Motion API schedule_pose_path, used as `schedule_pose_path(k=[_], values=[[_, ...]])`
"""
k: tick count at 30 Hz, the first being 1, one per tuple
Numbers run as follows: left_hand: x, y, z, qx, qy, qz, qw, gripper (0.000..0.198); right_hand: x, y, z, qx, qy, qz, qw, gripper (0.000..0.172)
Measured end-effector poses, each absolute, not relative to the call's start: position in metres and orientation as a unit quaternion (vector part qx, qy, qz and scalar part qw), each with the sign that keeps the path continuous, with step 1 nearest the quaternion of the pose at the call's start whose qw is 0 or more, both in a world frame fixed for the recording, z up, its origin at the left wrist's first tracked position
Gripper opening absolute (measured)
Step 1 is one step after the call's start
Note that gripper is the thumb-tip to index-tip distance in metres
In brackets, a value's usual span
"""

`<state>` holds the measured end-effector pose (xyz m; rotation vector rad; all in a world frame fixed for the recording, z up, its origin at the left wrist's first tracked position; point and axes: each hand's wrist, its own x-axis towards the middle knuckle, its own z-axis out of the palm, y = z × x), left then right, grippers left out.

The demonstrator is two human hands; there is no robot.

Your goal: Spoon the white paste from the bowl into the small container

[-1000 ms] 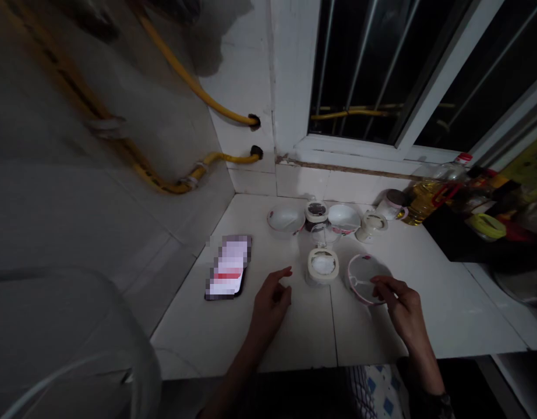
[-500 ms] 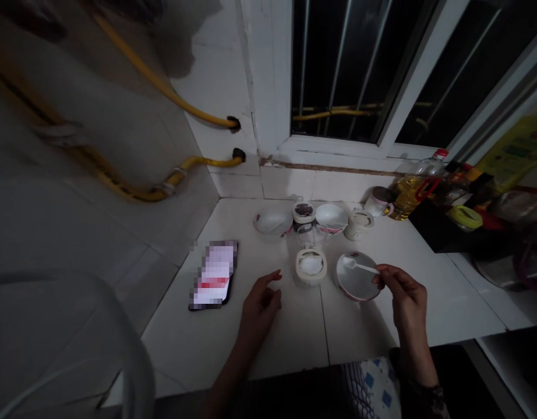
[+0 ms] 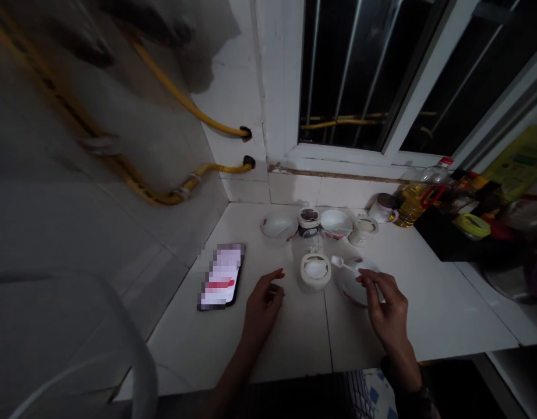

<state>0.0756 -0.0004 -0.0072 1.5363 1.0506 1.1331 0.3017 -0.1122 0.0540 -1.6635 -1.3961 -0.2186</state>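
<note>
The right hand (image 3: 385, 308) is closed in a narrow pinch on the handle of a small white spoon (image 3: 342, 263), the bowl of which is positioned at the upper left edge of a white dish with a pink rim (image 3: 360, 294). The left hand (image 3: 264, 311) is held half open with the fingers loosely curled, and no object is gripped. A jar with a cream-coloured rim (image 3: 315, 272), containing a white substance, is located on the tabletop (image 3: 286, 355) between both hands, touching neither. Two white bowls (image 3: 279, 227), a dark-filled jar (image 3: 309, 222) and a small cup (image 3: 363, 230) are arranged beyond it. A smartphone (image 3: 220, 276) is placed to the left, its screen obscured by pixelation
</note>
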Motion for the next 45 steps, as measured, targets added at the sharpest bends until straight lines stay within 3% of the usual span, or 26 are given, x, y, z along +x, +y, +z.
schedule_pose_path(k=[6, 12, 19, 29, 39, 45], values=[[0.093, 0.024, 0.024, 0.692, 0.350, 0.501, 0.385, 0.034, 0.331, -0.138, 0.035, -0.775, -0.437, -0.014, 0.457, 0.040], [0.132, 0.058, 0.040, 0.744, 0.296, 0.485, 0.350, 0.042, 0.340, -0.142, 0.021, -0.780, -0.454, -0.057, 0.427, 0.043], [0.130, 0.043, 0.042, 0.760, 0.288, 0.459, 0.358, 0.037, 0.340, -0.146, 0.018, -0.755, -0.489, -0.054, 0.434, 0.037], [0.108, 0.015, 0.008, 0.807, 0.264, 0.426, 0.313, 0.025, 0.339, -0.149, 0.022, -0.742, -0.498, -0.076, 0.442, 0.029], [0.145, 0.030, 0.021, 0.888, 0.256, 0.368, 0.104, 0.053, 0.342, -0.158, 0.020, -0.758, -0.477, -0.091, 0.437, 0.034], [0.156, 0.023, 0.026, 0.915, 0.294, 0.278, -0.002, 0.040, 0.369, -0.161, 0.036, -0.776, -0.441, -0.039, 0.449, 0.039]])
